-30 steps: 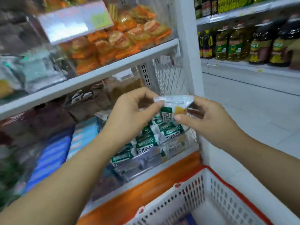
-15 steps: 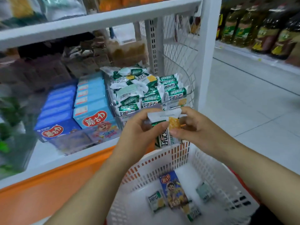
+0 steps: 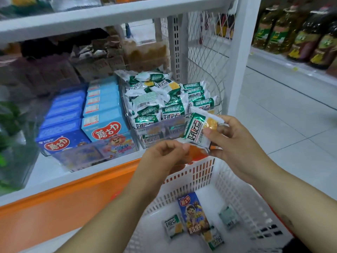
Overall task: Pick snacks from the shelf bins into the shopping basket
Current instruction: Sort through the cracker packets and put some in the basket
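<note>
Both hands pinch one green-and-white snack packet point(image 3: 196, 131), left hand point(image 3: 164, 157) at its lower corner, right hand point(image 3: 237, 148) at its side, above the far rim of the basket point(image 3: 191, 172). Inside lie three small packets point(image 3: 173, 225) and one blue box point(image 3: 194, 212), unchanged; the snack packet, upright half a second ago, now tilts.

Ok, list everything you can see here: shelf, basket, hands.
green-and-white foil snack packet: one, held over the basket
matching packets: many, piled in the clear shelf bin
light blue cardboard boxes: one row, left of the bin
dark blue cardboard boxes: one row, further left
white plastic basket: one, below the hands
blue snack box: one, lying in the basket
small packets: three, green-white or pale, beside that box
bottles: several, amber to dark, far right shelf
left hand: pinches the held packet's lower corner
right hand: grips its right side
</note>
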`<state>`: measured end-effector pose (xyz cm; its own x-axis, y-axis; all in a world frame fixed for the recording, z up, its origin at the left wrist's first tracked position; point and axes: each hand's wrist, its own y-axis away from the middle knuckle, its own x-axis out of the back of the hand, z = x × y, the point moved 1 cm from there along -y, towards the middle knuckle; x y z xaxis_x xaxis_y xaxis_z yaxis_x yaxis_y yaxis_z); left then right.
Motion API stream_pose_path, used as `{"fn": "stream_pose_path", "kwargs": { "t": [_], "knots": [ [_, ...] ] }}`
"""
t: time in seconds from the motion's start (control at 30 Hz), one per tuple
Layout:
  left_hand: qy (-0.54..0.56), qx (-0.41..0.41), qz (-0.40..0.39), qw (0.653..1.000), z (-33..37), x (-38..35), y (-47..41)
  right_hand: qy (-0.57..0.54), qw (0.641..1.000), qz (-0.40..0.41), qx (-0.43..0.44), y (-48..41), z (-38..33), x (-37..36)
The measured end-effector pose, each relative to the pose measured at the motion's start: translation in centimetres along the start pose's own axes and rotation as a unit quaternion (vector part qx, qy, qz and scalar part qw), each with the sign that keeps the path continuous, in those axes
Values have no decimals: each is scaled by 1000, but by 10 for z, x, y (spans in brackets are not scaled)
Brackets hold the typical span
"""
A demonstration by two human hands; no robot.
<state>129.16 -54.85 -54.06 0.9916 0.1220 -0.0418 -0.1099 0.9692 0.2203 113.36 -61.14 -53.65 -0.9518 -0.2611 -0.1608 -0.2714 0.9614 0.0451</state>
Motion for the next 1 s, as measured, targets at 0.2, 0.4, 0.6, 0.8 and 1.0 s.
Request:
{"fn": "stream_pose_path", "kwargs": {
  "t": [0.2,0.4,0.6,0.8,1.0],
  "knots": [
    [65,6,-4,998,-6,-12,2,68,996,34,38,5,0,-2],
    [8,-60,3,998,5,-11,3,-92,994,-4,-64,7,-1,-2],
    [-10,-120,-5,993,10,-7,5,-131,987,-29,-92,5,0,-4],
    [6,-125,-3,992,10,-3,4,-125,987,-45,-88,6,0,-6],
    [57,-88,-12,994,6,-6,3,-122,987,-44,-95,8,0,-7]
  ]
}}
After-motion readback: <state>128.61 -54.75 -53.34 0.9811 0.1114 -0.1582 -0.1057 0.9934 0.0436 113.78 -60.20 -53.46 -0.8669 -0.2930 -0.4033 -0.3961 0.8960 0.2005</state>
